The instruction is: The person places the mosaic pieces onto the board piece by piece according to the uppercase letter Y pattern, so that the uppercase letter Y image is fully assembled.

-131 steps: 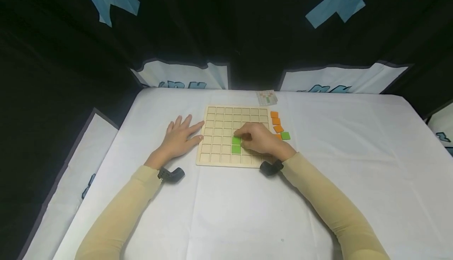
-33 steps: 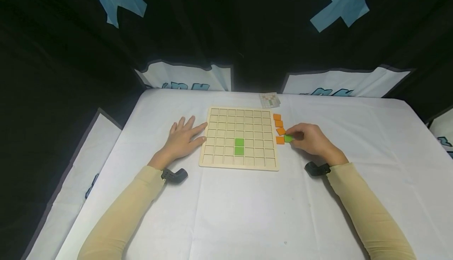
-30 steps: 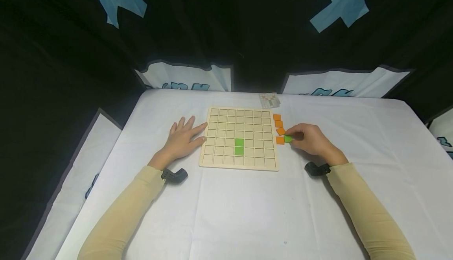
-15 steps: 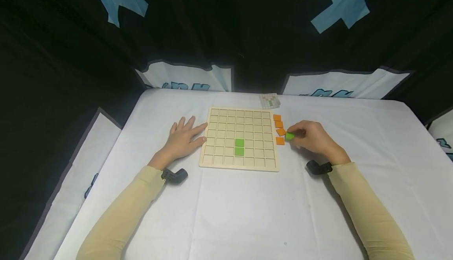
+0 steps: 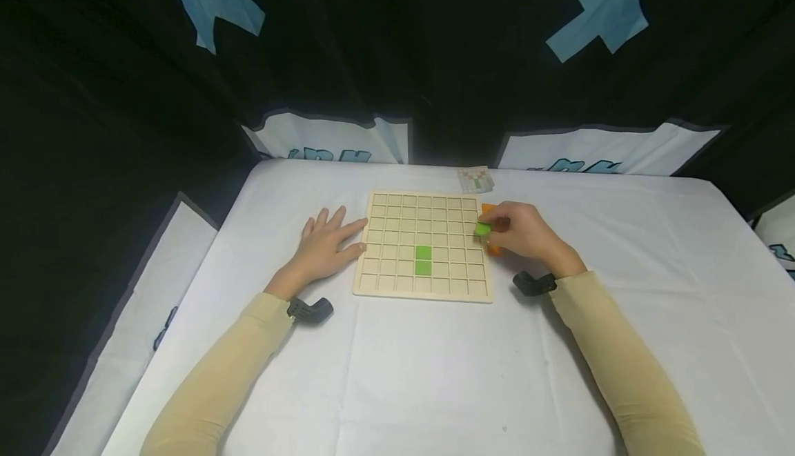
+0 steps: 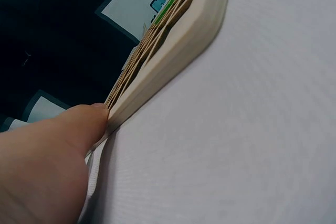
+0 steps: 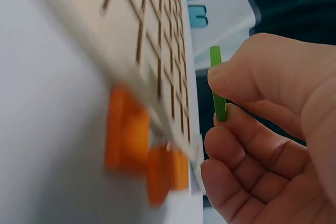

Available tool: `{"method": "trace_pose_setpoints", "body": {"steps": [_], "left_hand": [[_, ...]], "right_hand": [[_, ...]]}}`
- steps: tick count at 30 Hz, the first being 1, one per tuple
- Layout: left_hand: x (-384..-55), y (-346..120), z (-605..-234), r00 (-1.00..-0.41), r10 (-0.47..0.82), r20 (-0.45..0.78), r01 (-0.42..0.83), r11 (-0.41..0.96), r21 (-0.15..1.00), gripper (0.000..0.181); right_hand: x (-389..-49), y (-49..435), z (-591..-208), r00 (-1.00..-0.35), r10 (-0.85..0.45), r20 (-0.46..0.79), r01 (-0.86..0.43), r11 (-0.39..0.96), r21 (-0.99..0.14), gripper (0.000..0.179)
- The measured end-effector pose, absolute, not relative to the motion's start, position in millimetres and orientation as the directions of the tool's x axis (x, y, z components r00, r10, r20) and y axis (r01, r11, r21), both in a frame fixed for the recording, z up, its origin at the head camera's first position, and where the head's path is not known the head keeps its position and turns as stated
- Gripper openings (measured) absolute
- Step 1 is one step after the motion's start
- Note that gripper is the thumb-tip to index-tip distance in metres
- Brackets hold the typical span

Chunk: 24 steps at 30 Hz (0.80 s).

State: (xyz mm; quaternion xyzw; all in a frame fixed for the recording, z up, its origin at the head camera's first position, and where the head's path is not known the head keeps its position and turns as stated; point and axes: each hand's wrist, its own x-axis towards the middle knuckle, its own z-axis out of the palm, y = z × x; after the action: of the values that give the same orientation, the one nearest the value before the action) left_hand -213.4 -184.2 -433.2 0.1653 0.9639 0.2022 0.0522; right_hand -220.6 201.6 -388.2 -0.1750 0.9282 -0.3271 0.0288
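A pale wooden grid board (image 5: 388, 256) lies on the white table, with two green square tiles (image 5: 424, 268) set one behind the other in its cells. My left hand (image 5: 321, 252) lies flat with spread fingers, thumb and index tip at the board's left edge; the thumb (image 6: 79, 124) meets the rim in the left wrist view. My right hand (image 5: 522, 232) pinches a third green tile (image 7: 218, 83) between thumb and fingers, raised over the board's right edge. Beneath and beside that hand are orange tiles (image 7: 126, 129), mostly hidden from the head view.
A small printed card (image 5: 475, 180) with a coloured grid pattern lies behind the board's far right corner. White cloth (image 5: 435, 373) covers the table. A black curtain (image 5: 373, 42) with blue patches hangs along the far side.
My right hand has taken the green tile from beside the orange tiles, lifted it and carried it left to the board's right edge. The left hand has stayed at the board.
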Motion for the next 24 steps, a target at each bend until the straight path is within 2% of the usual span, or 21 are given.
{"method": "trace_pose_setpoints", "body": {"steps": [13,24], "left_hand": [[-212.5,-184.2,-433.2,-0.941,0.338,-0.030,0.297,0.862,0.411,0.061],[-214.5,-184.6,-434.7,-0.941,0.338,-0.037,0.297,0.870,0.394,0.061]], "right_hand": [[-238.7,151.9,-387.1,-0.913,-0.404,0.050,-0.339,0.688,-0.641,0.036],[-242.3,132.0,-390.2,-0.903,-0.429,0.033,-0.334,0.650,-0.683,0.037]]}}
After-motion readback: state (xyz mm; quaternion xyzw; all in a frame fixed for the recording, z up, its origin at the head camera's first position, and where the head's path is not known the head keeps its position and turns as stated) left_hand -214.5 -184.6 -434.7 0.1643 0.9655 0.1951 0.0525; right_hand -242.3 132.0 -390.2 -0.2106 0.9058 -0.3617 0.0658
